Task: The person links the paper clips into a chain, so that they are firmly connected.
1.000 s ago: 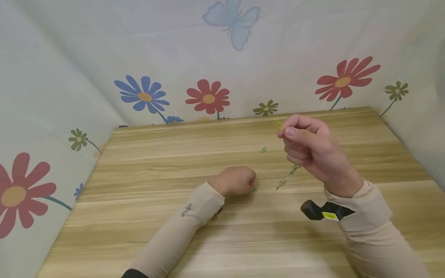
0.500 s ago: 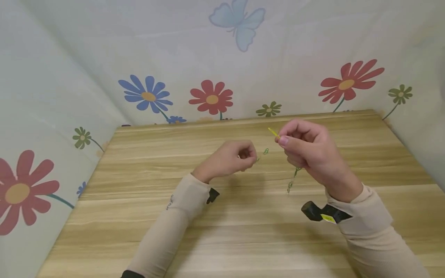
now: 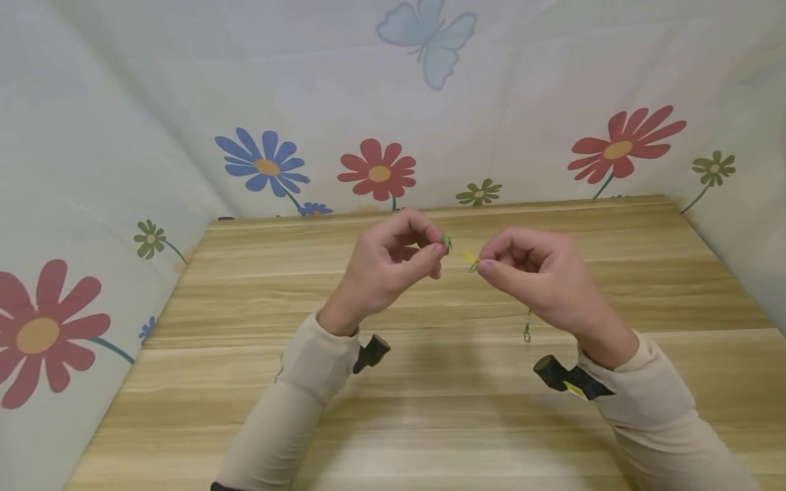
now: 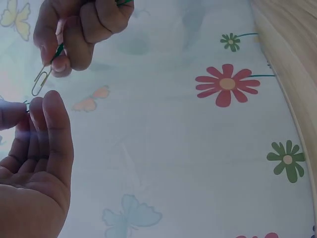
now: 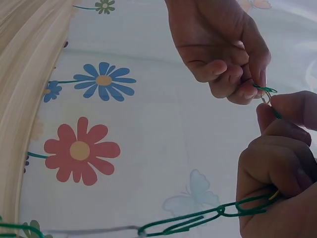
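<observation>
My left hand (image 3: 389, 262) pinches a green paper clip (image 5: 266, 89) between thumb and index finger. Facing it, my right hand (image 3: 540, 273) pinches a yellow paper clip (image 4: 39, 84), whose free loop points at the left fingertips. Some green (image 4: 58, 52) shows between the right fingertips beside the yellow clip. From the right hand's curled fingers hangs a chain of linked paper clips (image 5: 183, 223), mostly green with one grey clip (image 5: 91, 231). In the head view only the chain's lower end (image 3: 527, 332) shows below the hand. Whether the two pinched clips touch is hard to tell.
A small green paper clip (image 3: 473, 268) appears on the wood-grain table (image 3: 399, 423), just beneath the yellow clip in the head view. White cloth walls (image 3: 295, 82) printed with flowers and a butterfly border the table behind and at both sides.
My left hand has risen from the tabletop with a green paper clip and come up to the right hand. The right hand has dropped slightly and moved left, still pinching the yellow clip.
</observation>
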Available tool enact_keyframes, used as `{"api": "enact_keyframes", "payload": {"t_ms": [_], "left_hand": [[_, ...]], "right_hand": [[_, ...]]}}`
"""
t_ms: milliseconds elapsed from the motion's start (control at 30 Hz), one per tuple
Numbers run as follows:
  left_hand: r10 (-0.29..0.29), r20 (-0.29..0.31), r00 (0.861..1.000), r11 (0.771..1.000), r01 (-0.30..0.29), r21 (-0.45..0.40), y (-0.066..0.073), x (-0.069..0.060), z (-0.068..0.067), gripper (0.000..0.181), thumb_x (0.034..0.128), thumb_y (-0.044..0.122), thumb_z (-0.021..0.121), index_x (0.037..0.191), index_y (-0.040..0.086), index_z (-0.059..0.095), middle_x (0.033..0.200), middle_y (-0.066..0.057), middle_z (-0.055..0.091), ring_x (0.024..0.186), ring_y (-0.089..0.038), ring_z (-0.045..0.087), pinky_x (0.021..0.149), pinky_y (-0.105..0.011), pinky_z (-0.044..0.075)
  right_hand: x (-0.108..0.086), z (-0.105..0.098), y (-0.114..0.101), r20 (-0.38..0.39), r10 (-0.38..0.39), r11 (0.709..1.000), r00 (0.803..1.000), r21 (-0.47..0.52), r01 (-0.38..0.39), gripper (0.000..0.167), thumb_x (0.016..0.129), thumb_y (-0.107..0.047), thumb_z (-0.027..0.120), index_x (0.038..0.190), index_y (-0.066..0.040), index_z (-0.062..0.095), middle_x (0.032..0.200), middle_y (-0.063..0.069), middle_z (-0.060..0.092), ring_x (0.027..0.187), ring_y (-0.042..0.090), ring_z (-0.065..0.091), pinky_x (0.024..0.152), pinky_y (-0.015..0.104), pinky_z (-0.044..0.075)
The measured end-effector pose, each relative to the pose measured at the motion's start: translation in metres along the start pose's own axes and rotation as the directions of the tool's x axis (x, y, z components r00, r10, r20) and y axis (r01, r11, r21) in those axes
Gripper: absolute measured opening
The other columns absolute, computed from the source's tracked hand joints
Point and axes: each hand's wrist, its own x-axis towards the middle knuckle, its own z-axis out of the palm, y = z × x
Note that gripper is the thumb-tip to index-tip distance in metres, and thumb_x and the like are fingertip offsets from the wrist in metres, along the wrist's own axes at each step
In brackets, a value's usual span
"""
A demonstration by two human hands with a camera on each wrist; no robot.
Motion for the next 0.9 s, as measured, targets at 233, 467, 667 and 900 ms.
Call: {"api": "enact_keyframes", "payload": {"t_ms": [233, 467, 667, 900], "left_hand": [[0.004, 0.008, 1.0, 0.997, -0.004, 0.072, 0.0, 0.0009, 0.0031, 0.009, 0.0911, -0.005, 0.063, 0.099, -0.006, 0.061, 0.089, -0.017, 0.063, 0.07, -0.025, 0.061, 0.064, -0.039, 0.058], [0.051, 0.034, 0.998, 0.986, -0.055, 0.156, -0.0012, 0.0009, 0.002, 0.011, 0.0901, -0.007, 0.063, 0.1, -0.005, 0.064, 0.09, -0.013, 0.064, 0.072, -0.021, 0.062, 0.063, -0.036, 0.058], [0.073, 0.031, 0.997, 0.981, -0.078, 0.175, 0.0001, -0.0001, 0.0002, 0.011, 0.0902, -0.006, 0.062, 0.101, -0.005, 0.066, 0.092, -0.01, 0.064, 0.073, -0.02, 0.061, 0.062, -0.036, 0.058], [0.061, -0.036, 0.997, 0.995, -0.058, 0.076, 0.0035, -0.0014, -0.0018, 0.014, 0.0912, -0.005, 0.059, 0.104, -0.011, 0.063, 0.094, -0.014, 0.062, 0.069, -0.025, 0.062, 0.06, -0.042, 0.06]], "right_hand": [[-0.0011, 0.0002, -0.0012, 0.005, 0.039, 0.997, 0.999, -0.066, -0.039, 0.003, 0.092, 0.001, 0.067, 0.09, -0.001, 0.069, 0.062, 0.003, 0.05, 0.05, 0.015, 0.038, 0.042, 0.031, 0.03], [-0.0006, -0.003, -0.0038, -0.024, 0.08, 0.995, 0.996, 0.067, -0.079, 0.006, 0.094, 0.004, 0.063, 0.09, 0.001, 0.067, 0.057, 0.002, 0.039, 0.045, 0.017, 0.03, 0.038, 0.032, 0.023], [-0.0011, -0.0061, -0.0043, -0.023, 0.115, 0.979, 0.993, 0.175, -0.109, 0.005, 0.096, 0.004, 0.061, 0.092, 0.005, 0.064, 0.058, 0.002, 0.038, 0.044, 0.019, 0.025, 0.038, 0.033, 0.018], [0.0011, -0.0093, -0.0006, 0.18, 0.168, 0.986, 0.969, -0.005, -0.169, 0.005, 0.099, -0.005, 0.062, 0.095, -0.006, 0.064, 0.061, 0.005, 0.039, 0.042, 0.019, 0.033, 0.036, 0.033, 0.027]]}}
